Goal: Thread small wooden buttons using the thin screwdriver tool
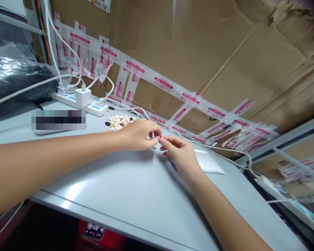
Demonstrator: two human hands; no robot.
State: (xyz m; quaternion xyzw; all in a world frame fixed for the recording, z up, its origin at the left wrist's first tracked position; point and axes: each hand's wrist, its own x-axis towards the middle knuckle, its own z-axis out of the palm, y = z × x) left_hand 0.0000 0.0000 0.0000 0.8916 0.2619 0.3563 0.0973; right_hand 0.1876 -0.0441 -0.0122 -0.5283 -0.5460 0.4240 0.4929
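Note:
My left hand (140,135) and my right hand (181,155) meet above the grey table (120,195), thumbs and fingertips pinched together. Whatever sits between the fingertips is too small and covered to name. Behind my left wrist lies a loose pile of small flat rounded pieces (119,122), mostly cream-white, with a few black, yellow and brown ones. A small yellowish piece (154,147) shows just below my left fingertips. Beside my right hand, partly behind it, lies a flat white sheet or packet (209,162).
A white power strip (95,108) with plugs and an adapter (83,96) stands at the back left. White cables run along the taped cardboard (211,62) behind the table. A blurred-out device (59,121) lies at the left, near a black plastic-wrapped bundle (18,78).

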